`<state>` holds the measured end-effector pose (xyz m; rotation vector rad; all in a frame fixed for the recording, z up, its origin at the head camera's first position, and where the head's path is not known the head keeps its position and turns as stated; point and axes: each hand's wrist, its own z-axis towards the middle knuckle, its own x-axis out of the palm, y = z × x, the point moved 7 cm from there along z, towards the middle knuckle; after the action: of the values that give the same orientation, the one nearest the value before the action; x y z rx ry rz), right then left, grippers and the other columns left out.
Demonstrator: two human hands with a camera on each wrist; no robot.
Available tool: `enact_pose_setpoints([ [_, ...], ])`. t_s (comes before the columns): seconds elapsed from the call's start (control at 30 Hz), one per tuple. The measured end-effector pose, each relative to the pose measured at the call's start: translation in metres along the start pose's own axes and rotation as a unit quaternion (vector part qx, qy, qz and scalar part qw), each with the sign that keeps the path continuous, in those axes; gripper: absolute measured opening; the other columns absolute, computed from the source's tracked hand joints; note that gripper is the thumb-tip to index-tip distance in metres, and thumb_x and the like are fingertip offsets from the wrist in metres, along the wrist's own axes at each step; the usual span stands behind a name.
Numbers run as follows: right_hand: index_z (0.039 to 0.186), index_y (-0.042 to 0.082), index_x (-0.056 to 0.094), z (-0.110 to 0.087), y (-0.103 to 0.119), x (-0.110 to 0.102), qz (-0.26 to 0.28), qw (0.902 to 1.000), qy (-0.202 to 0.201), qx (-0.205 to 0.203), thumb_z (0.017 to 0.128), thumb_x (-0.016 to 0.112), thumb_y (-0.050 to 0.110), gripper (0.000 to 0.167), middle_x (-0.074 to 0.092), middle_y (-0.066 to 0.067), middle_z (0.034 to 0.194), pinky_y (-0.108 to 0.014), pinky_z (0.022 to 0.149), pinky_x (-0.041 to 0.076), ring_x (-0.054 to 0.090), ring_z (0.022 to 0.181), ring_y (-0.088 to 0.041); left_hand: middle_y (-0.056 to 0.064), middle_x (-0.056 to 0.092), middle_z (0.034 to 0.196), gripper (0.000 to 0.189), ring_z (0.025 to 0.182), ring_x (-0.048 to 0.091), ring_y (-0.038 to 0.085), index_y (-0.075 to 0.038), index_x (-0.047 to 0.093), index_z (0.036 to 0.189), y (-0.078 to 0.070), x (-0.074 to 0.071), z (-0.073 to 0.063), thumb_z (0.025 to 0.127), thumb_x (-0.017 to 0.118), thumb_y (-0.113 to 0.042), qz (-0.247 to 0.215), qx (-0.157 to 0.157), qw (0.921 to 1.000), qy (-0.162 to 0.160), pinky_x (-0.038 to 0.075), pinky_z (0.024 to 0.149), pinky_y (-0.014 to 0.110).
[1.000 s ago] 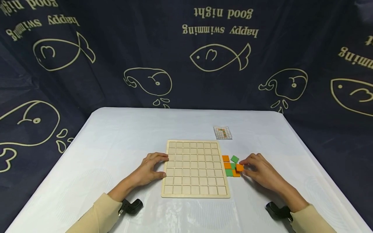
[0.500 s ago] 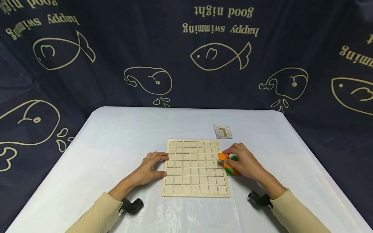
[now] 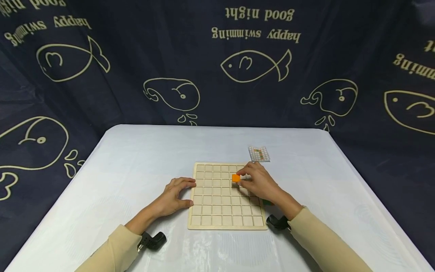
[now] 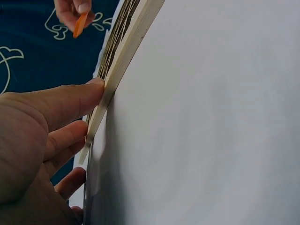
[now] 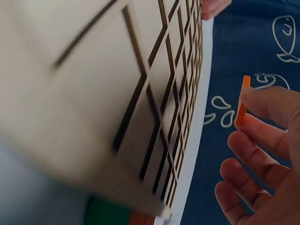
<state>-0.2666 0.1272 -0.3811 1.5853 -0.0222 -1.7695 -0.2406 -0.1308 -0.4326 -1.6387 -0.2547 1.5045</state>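
Note:
A pale wooden grid board (image 3: 217,210) lies on the white table. My left hand (image 3: 174,199) rests at its left edge, thumb and fingers apart; in the left wrist view the thumb (image 4: 70,103) touches the board's side. Between the thumb and fingers of my right hand (image 3: 261,184) is a thin orange square tile (image 3: 235,178). The tile is held above the upper right part of the grid, and the right wrist view shows it edge-on, raised off the board. The other fingers of that hand are loosely bent.
A green tile (image 3: 267,203) shows beside the board's right edge, under the right forearm, which hides the tiles around it. Beyond the board lies a small card (image 3: 259,154) printed with a coloured grid pattern. A dark cloth with fish drawings (image 3: 210,102) hangs behind the table.
My right hand has picked an orange tile from the loose tiles at the right and carried it left over the board. My left hand has stayed at the board's edge.

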Motion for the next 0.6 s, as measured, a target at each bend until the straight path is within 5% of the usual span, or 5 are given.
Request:
enact_pose_setpoints([
  [0.6,0.108,0.013,0.07,0.046,0.018,0.035,-0.041,0.9982,0.043,0.007,0.085,0.067,0.021,0.025,0.06,0.0,0.097,-0.032,0.08,0.038,0.046,0.086,-0.016,0.001,0.045,0.142,0.054,0.132,0.032,0.027,-0.011,0.056,0.128,0.0,0.0,0.0,0.078,0.075,-0.019,-0.009,-0.004,0.9999,0.003,0.02,0.105,0.053],
])
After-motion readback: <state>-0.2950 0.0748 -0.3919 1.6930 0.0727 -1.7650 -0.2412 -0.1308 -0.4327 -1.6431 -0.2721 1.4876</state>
